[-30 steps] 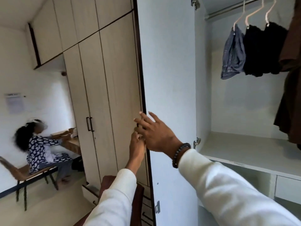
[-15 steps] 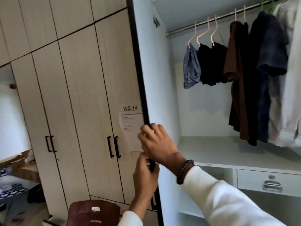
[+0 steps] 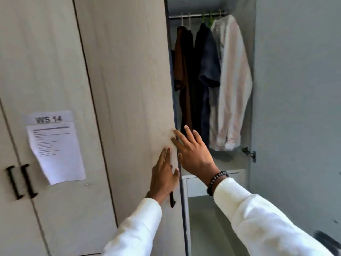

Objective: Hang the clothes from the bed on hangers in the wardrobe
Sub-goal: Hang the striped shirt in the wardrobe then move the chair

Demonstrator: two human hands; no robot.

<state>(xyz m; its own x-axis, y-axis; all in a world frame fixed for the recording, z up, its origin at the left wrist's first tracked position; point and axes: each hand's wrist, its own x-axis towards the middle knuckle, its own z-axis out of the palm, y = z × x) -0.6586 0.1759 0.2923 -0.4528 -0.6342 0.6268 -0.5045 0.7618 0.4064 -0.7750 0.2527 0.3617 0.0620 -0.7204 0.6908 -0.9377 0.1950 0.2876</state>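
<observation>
The wardrobe's left door (image 3: 129, 93), pale wood, stands nearly across the opening. My left hand (image 3: 164, 175) presses flat on its face just above the black handle (image 3: 172, 200). My right hand (image 3: 193, 154), fingers straight, touches the door's free edge. Through the gap I see the rail (image 3: 195, 15) with a brown shirt (image 3: 181, 71), a dark navy shirt (image 3: 206, 71) and a pale striped shirt (image 3: 232, 85) hanging on hangers. No bed is in view.
The right door (image 3: 299, 108) stands open, its grey inner face toward me, with a hinge (image 3: 249, 154) low on it. A paper notice marked WS 14 (image 3: 55, 145) hangs on the neighbouring doors, near two black handles (image 3: 20, 182). A drawer unit (image 3: 195, 185) sits below the clothes.
The left door has swung toward the opening and now hides the left part of the rail. Both hands went from gripping its edge to flat fingers on it. My view turned right.
</observation>
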